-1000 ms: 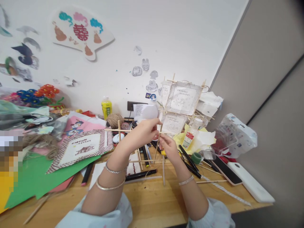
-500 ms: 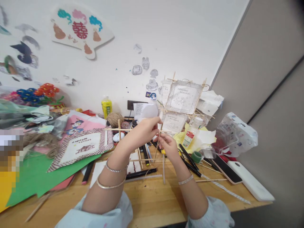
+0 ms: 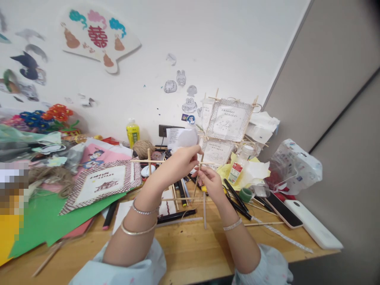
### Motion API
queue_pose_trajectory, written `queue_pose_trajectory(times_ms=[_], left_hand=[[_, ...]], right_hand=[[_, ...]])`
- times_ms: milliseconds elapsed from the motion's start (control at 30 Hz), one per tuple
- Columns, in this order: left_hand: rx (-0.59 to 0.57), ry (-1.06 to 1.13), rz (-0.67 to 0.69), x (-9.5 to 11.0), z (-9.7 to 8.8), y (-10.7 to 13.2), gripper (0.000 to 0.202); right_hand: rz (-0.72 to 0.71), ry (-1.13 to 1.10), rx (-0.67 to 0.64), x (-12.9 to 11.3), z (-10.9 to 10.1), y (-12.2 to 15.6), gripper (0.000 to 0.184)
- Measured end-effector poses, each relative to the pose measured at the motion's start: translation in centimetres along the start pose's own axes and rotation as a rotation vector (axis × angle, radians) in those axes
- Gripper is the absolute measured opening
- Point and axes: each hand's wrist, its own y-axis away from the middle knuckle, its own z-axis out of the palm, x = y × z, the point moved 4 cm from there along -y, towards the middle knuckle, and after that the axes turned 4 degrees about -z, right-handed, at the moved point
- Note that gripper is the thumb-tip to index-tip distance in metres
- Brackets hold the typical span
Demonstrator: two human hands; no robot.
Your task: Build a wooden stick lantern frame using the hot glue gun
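Thin wooden sticks cross one another as a stick frame (image 3: 149, 161) held up over the table. My left hand (image 3: 187, 159) reaches across it and pinches the corner where two sticks meet. Just below, my right hand (image 3: 210, 180) has thumb and fingers closed on the upright stick at that same corner. The joint itself is largely covered by my fingers. Under the frame lie black marker pens (image 3: 177, 216) and a translucent glue stick (image 3: 204, 213).
A finished paper lantern (image 3: 228, 120) stands at the back. Left are a ball of twine (image 3: 143, 149), a patterned paper panel (image 3: 103, 182) and green sheets (image 3: 59, 219). To the right are a clear bottle (image 3: 237, 166), green tape (image 3: 246, 195), a phone (image 3: 285, 210) and a white power bank (image 3: 313, 225).
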Motion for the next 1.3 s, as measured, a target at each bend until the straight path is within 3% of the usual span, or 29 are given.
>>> queue_pose_trajectory(times_ms=[833,1300], left_hand=[[-0.009,-0.009,0.023,-0.22,0.25,-0.23,0.017],[-0.068,0.016,0.007,-0.15,0.05,-0.02,0.014]], right_hand=[[-0.032,0.024,0.017,-0.61,0.05,0.21,0.026],[-0.084,0.039,-0.044,-0.80,0.15,0.33,0.018]])
